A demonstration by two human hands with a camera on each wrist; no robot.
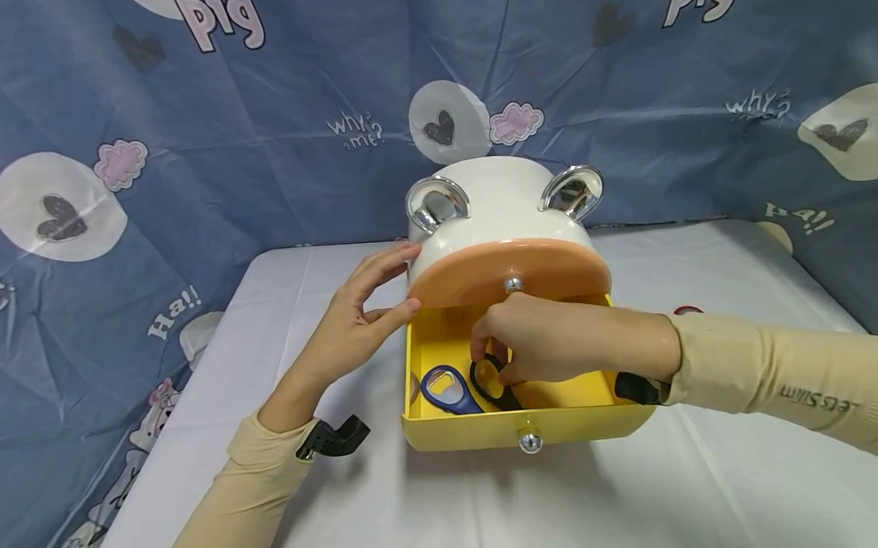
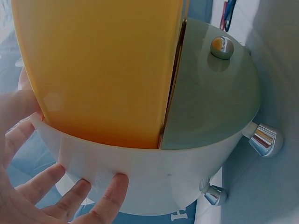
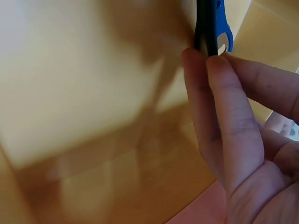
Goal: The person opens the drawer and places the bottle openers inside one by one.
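A white, frog-like drawer box (image 1: pixel 490 193) stands with its yellow drawer (image 1: pixel 455 432) pulled out. My left hand (image 1: pixel 352 320) rests against its left side, fingers spread, thumb near the front edge; the left wrist view shows the fingertips touching the white shell (image 2: pixel 149 182). Down in the drawer, my right hand (image 1: pixel 527 335) pinches a black loop-shaped item (image 1: pixel 483 379). In the right wrist view, this dark item (image 3: pixel 211 28) appears edge-on at the fingertips. Beside it lies a blue-rimmed bottle opener (image 1: pixel 448 389). The right hand and forearm hide part of the drawer.
Two silvery eye-like rings (image 1: pixel 438 204) stick up from the box top. Round metal knobs sit on the orange front panel (image 1: pixel 469 276) and the drawer front. A small red-rimmed object (image 1: pixel 687 310) lies right of the box on the white-covered table (image 1: pixel 369 509), partly behind the right sleeve.
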